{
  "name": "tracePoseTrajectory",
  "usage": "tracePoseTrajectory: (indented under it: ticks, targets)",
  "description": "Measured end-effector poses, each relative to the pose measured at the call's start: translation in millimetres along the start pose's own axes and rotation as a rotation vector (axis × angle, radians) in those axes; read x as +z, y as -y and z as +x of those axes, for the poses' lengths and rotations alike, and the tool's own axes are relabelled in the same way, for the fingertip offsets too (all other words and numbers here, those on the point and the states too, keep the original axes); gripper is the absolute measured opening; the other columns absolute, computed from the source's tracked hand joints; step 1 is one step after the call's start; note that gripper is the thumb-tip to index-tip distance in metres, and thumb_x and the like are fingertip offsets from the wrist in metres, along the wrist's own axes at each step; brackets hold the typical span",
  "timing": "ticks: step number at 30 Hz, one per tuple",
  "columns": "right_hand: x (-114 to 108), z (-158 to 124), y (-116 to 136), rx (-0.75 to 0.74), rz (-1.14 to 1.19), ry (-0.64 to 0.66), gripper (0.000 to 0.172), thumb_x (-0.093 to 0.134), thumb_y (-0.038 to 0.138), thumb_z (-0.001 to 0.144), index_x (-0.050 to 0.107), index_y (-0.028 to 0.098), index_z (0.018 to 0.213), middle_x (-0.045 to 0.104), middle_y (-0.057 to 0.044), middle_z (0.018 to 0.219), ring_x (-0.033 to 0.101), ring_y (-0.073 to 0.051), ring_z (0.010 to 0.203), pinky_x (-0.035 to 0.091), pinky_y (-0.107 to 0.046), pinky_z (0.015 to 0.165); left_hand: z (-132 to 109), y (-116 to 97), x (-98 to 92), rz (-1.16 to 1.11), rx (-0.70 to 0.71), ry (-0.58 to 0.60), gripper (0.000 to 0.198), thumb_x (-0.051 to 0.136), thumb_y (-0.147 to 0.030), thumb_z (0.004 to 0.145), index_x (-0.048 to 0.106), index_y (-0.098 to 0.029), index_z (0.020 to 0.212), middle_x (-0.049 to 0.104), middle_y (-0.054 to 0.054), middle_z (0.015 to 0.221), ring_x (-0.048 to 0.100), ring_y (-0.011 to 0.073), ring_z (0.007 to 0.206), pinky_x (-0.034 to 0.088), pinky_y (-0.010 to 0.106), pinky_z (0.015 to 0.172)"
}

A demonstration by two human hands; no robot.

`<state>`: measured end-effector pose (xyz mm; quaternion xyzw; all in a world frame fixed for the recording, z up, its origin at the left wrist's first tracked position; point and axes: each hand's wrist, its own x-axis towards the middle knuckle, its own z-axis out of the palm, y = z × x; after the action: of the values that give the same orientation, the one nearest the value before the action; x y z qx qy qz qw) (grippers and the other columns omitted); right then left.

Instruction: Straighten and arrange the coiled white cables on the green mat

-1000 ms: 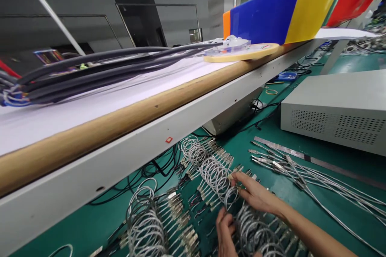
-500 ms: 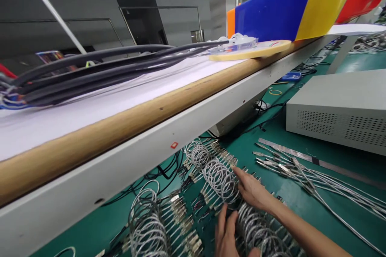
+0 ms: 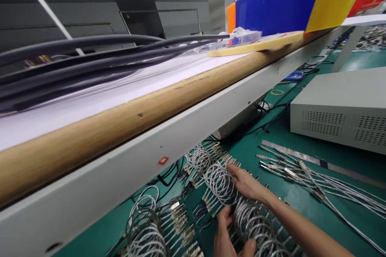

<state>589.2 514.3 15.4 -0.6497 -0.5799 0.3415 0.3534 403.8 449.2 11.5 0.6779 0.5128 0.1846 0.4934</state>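
Note:
Rows of coiled white USB cables [image 3: 218,182] lie on the green table with their metal plugs sticking out sideways. My right hand [image 3: 245,184] rests along the right side of the middle coil, fingers stretched out against its loops and plugs. Just below, my left hand [image 3: 224,235] has its thumb and fingers apart, at the left edge of a greyer coiled cable bundle [image 3: 256,225]. Part of that hand is cut off by the frame's bottom. Another cable coil [image 3: 147,233] with a row of plugs lies to the left.
A white shelf beam [image 3: 126,154] with a wooden edge crosses above the table; thick black cables [image 3: 90,60] lie on the shelf. To the right are a grey metal box [image 3: 337,104], a steel ruler [image 3: 295,153] and loose straight cables [image 3: 319,184].
The view has shifted slightly. My right hand has moved a little left along the middle coil, and my left hand's fingers have drawn closer together beside the greyer bundle.

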Motion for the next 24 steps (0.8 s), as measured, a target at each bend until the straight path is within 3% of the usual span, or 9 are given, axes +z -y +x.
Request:
tracePoseTrajectory:
  ticks: [3,6,9,13,16,19,21,24]
  targets:
    - [-0.7,-10.3,-0.5,0.017,-0.004,-0.020,0.037,0.052,0.022,0.095,0.047,0.016,0.131,0.061,-0.009,0.120,0.056,-0.024,0.117,0.041,-0.050,0.103,5.3,-6.8,-2.8,-0.038,-0.038,-0.004,0.105,0.061,-0.036,0.067,0.004,-0.008,0.151,0.051,0.018,0.137,0.053,0.0258,0.123,0.046,0.032,0.096]
    - [-8.1,-26.5,-2.0,0.020,-0.018,-0.015,0.040,0.046,0.009,0.091,0.046,0.013,0.131,0.063,-0.010,0.117,0.058,-0.022,0.114,0.043,-0.046,0.100,14.9,-11.7,-7.4,-0.069,-0.109,0.023,0.109,0.056,-0.047,0.070,-0.006,-0.009,0.151,0.046,0.019,0.141,0.056,0.0266,0.117,0.047,0.035,0.092]
    - [-14.1,-28.3,-3.1,0.005,-0.037,0.002,0.039,0.041,0.007,0.090,0.048,0.012,0.128,0.065,-0.010,0.113,0.061,-0.022,0.107,0.045,-0.045,0.097,24.0,-12.5,-10.5,-0.080,-0.121,0.055,0.104,0.051,-0.054,0.068,0.008,-0.009,0.151,0.039,0.018,0.147,0.057,0.0263,0.111,0.045,0.038,0.095]
    - [-9.3,-2.0,-3.6,-0.060,-0.052,0.012,0.035,0.050,0.019,0.094,0.049,0.017,0.129,0.060,-0.009,0.122,0.052,-0.025,0.121,0.036,-0.052,0.106,28.1,-10.0,-13.3,-0.063,-0.117,0.086,0.097,0.052,-0.056,0.066,0.030,-0.005,0.146,0.048,0.018,0.140,0.056,0.0267,0.114,0.042,0.037,0.100]
    - [0.8,22.3,-4.3,-0.084,-0.051,0.017,0.036,0.057,0.030,0.093,0.051,0.018,0.127,0.057,-0.009,0.124,0.048,-0.027,0.124,0.032,-0.056,0.107,25.9,-9.9,-17.1,-0.030,-0.118,0.091,0.091,0.058,-0.047,0.064,0.039,-0.007,0.143,0.052,0.016,0.138,0.057,0.0260,0.115,0.043,0.033,0.101]
    - [6.2,34.8,-3.9,-0.104,-0.020,0.009,0.032,0.057,0.033,0.093,0.054,0.017,0.120,0.059,-0.008,0.117,0.054,-0.025,0.115,0.039,-0.052,0.103,23.4,-12.6,-20.6,0.014,-0.120,0.079,0.086,0.061,-0.036,0.062,0.042,-0.010,0.142,0.055,0.014,0.135,0.059,0.0268,0.113,0.045,0.035,0.099]
    - [4.6,34.3,-2.4,-0.122,0.013,-0.006,0.025,0.057,0.034,0.093,0.057,0.016,0.110,0.061,-0.006,0.108,0.057,-0.022,0.106,0.043,-0.048,0.098,22.8,-15.7,-21.4,0.030,-0.103,0.071,0.083,0.060,-0.037,0.064,0.044,-0.013,0.141,0.045,0.014,0.144,0.051,0.0302,0.125,0.042,0.039,0.104]
    - [-2.4,23.3,0.9,-0.134,0.059,-0.025,0.021,0.055,0.036,0.094,0.057,0.015,0.098,0.060,-0.002,0.094,0.059,-0.018,0.093,0.047,-0.041,0.089,23.6,-19.8,-20.1,0.089,-0.059,-0.009,0.071,0.058,-0.048,0.070,0.052,-0.023,0.136,0.013,0.007,0.160,0.015,0.0378,0.146,0.021,0.055,0.115]
